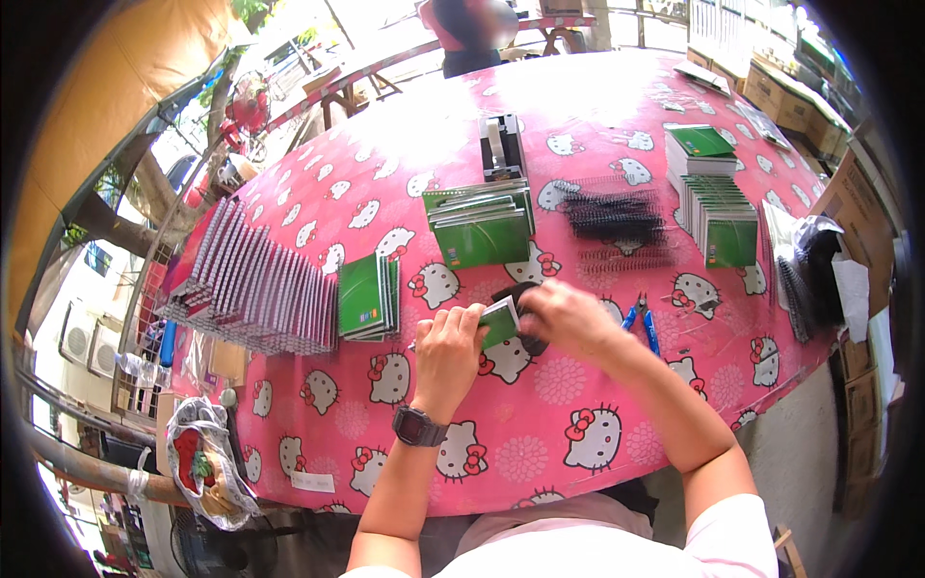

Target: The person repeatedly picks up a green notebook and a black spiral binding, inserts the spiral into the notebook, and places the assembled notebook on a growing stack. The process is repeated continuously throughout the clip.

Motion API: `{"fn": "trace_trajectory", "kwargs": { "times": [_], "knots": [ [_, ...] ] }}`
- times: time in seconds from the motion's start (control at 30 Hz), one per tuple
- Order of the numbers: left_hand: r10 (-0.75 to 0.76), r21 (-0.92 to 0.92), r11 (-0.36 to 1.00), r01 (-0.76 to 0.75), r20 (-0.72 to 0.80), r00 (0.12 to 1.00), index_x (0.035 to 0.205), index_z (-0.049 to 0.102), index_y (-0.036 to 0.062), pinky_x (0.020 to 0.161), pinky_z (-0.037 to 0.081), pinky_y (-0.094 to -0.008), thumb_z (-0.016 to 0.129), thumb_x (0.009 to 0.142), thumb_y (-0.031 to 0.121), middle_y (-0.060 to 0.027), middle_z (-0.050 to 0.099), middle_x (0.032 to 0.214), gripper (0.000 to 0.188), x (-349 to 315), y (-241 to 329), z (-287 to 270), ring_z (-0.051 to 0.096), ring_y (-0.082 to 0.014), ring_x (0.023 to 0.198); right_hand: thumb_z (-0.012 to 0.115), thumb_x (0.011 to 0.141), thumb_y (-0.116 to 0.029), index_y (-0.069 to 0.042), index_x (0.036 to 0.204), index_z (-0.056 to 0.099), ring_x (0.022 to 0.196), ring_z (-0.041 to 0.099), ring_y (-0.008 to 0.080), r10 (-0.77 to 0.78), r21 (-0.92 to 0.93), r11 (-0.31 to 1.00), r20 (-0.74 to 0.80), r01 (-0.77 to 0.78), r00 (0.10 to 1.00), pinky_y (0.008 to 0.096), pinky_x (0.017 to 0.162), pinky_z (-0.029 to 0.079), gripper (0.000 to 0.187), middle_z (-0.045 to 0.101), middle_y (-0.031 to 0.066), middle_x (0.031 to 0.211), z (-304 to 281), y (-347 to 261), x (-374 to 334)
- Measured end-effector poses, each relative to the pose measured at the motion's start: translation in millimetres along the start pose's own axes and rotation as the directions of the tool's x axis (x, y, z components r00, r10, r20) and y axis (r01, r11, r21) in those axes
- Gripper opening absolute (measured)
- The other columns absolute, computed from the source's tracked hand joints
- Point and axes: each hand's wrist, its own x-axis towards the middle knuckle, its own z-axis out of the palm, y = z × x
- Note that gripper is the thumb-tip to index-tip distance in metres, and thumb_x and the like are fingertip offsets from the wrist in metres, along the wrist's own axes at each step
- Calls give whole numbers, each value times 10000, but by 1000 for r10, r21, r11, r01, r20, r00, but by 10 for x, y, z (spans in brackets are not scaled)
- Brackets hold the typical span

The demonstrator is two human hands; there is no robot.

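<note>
My left hand, closed, grips a small green-covered notebook by its left side, tilted above the pink tablecloth. At the notebook's right edge my right hand is closed with its fingers bent together; what it pinches is hidden. A dark, rounded black thing shows beside and behind those fingers, its kind unclear. Just right of that hand lie blue-handled pliers. Beyond my hands stands a row of green notebooks, and left of them leans a smaller group of green notebooks.
A long row of spiral-bound notebooks fills the table's left. Black spiral coils lie right of centre, with more green notebooks beyond them. A tape dispenser stands at the back. A plastic bag sits at the near left; cardboard boxes line the right.
</note>
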Motion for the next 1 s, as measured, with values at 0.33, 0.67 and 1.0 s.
{"fn": "trace_trajectory", "kwargs": {
  "times": [0.33, 0.67, 1.0],
  "knots": [
    [12, -34, 999, -10, 61, 998, 1026, 583, 115, 725, 385, -358, 633, 826, 146, -29, 624, 861, 209, 35, 98, -9, 584, -207, 826, 596, 844, -235, -37, 1170, 552, 1007, 591, 300, 306, -93, 942, -167, -324, 937, 391, 829, 514, 383, 569, 158, 1059, -250, 114, -42],
    [35, -54, 998, -34, 20, 999, 1079, 594, 109, 731, 387, -353, 611, 849, 154, -19, 630, 867, 235, 16, 20, 25, 590, -197, 820, 531, 902, -454, -5, 1441, 228, 1104, 564, 377, 163, 471, 837, 272, -279, 948, 423, 932, 431, 764, 582, 289, 1139, -124, -364, -82],
    [51, -231, 970, -70, -89, 995, 996, 664, 118, 699, 425, -333, 674, 801, 136, -2, 661, 830, 196, -16, 64, -3, 608, -184, 773, 664, 802, -52, -48, 979, 627, 812, 602, 217, -69, 477, 870, -130, 124, 989, 326, 723, 487, 180, 586, 91, 878, -236, -42, -27]
  ]
}}
